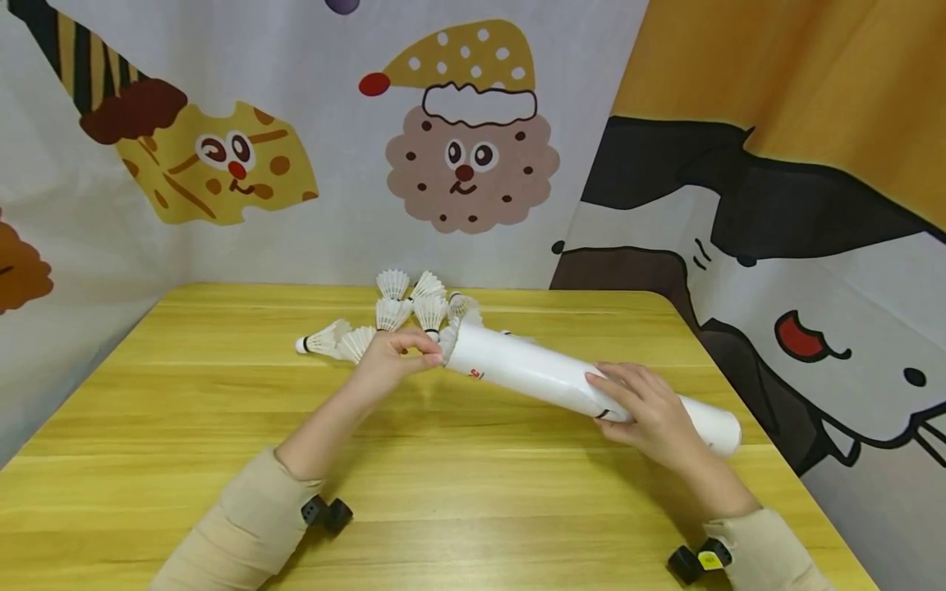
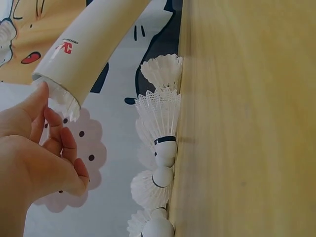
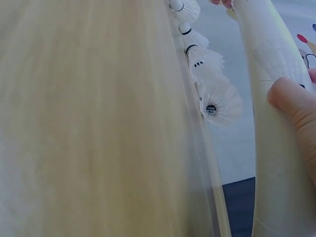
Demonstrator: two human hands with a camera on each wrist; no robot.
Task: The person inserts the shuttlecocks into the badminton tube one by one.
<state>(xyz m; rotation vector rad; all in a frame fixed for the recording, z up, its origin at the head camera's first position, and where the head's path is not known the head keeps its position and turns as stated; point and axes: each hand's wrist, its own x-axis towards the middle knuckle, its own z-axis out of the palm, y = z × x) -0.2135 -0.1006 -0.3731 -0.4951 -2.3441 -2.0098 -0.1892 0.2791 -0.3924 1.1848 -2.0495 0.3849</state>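
My right hand [image 1: 654,410] grips a long white shuttlecock tube [image 1: 532,369] around its middle. The tube slants over the table, its mouth toward the left and its far end at the right. White feathers of a shuttlecock [image 2: 61,101] stick out of the mouth; its cork is hidden inside. My left hand [image 1: 395,357] pinches these feathers at the rim between thumb and fingertips. In the right wrist view the thumb [image 3: 291,98] lies along the tube wall. Just behind the left hand, several white feather shuttlecocks [image 1: 393,313] lie in a loose group.
The wooden table [image 1: 458,509] reaches back to a printed curtain [image 1: 296,254] with cartoon figures. One shuttlecock [image 1: 318,341] lies at the group's left end, cork outward. Another [image 3: 219,103] shows its marked cork end in the right wrist view.
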